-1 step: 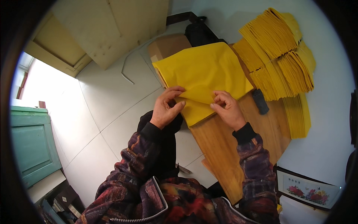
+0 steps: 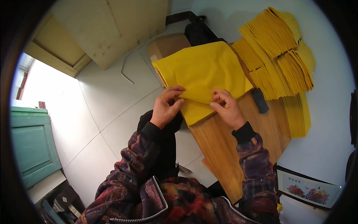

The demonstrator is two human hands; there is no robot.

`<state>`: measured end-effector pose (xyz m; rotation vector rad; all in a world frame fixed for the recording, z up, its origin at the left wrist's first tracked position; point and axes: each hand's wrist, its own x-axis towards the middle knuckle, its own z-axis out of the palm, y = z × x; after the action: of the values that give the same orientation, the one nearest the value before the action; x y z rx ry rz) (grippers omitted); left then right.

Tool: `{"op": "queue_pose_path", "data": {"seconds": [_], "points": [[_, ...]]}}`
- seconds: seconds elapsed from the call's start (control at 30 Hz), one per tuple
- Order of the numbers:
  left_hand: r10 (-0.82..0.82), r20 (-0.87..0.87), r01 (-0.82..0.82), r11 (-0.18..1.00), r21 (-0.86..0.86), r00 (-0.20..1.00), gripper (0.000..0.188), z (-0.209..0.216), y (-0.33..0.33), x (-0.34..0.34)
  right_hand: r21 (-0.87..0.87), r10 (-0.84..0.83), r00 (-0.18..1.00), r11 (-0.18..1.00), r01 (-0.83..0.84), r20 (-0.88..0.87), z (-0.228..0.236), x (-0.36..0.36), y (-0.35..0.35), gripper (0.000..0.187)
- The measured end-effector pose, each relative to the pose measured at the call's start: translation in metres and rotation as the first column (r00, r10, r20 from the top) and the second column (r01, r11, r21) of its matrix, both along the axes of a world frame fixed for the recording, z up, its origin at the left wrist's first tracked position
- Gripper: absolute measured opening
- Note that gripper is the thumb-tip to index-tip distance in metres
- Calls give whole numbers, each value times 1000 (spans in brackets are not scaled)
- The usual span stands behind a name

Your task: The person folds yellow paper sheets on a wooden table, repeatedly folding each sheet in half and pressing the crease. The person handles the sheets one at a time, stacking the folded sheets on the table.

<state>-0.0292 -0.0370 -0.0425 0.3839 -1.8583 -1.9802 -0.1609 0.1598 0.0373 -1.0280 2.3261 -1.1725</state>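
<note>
Yellow felt-like cloth sheets (image 2: 209, 67) lie in a pile on the wooden table, with a soft, slightly rippled top surface. My left hand (image 2: 166, 108) is at the near left side of the pile, its thumb and fingers closed on the near edge of the top sheet. Farther right along that edge, my right hand (image 2: 228, 111) pinches the same sheet between thumb and fingertips. The edge between my hands is raised a little, and more yellow cloth shows beneath it. A dark grey, block-shaped object (image 2: 260, 100) rests right of the pile.
Several stacks of folded yellow cloth (image 2: 274, 59) rise along the right back of the wooden table (image 2: 223, 149), against the wall. A cardboard box (image 2: 167, 46) and a black bag (image 2: 201, 33) are behind the pile. A framed flower picture (image 2: 307, 188) is at lower right.
</note>
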Motion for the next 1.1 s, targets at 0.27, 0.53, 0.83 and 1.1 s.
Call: {"op": "queue_pose_path", "data": {"seconds": [0.27, 0.53, 0.83, 1.1], "points": [[145, -49, -147, 988, -49, 988, 10, -10, 6, -10, 208, 235, 763, 969, -134, -603, 7, 35, 18, 30], [166, -86, -176, 977, -120, 982, 10, -7, 6, -10, 147, 273, 738, 961, -232, -617, -12, 22, 10, 24], [152, -80, -160, 982, -99, 985, 10, -5, 6, -11, 162, 380, 913, 920, -356, -150, 3, -8, 2, 11], [149, -4, -148, 985, -88, 989, 10, -13, 1, -7, 102, -20, 989, 994, 35, -143, 10, -15, 46, 10]]}}
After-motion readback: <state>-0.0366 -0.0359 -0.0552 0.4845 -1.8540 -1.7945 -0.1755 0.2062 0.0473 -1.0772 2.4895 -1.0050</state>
